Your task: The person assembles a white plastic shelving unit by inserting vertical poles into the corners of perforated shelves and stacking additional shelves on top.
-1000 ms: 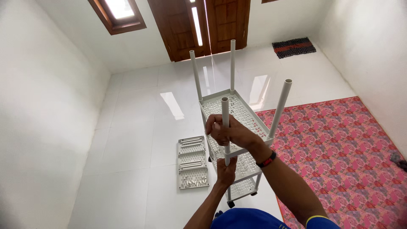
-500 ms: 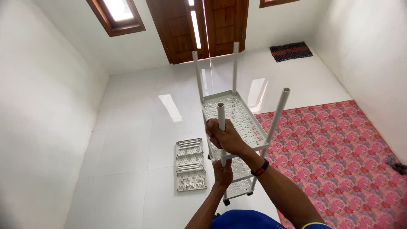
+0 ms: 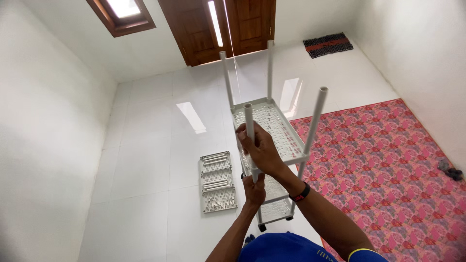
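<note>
A white plastic shelf rack on small wheels stands upright on the white tiled floor, with several vertical tubes sticking up above its top perforated tray. My right hand is wrapped around the near-left white tube at the top tray's corner; a black band sits on that wrist. My left hand grips the same tube lower down, between the top tray and the lower tray. The tube's lower end is hidden behind my hands.
A spare white perforated shelf panel lies flat on the floor left of the rack. A red patterned carpet covers the floor on the right. Brown wooden doors and a dark doormat are at the far wall. White walls close in on both sides.
The view has shifted slightly; both hands stay on the near-left tube, with the right hand seeming a little lower on it near the top tray.
</note>
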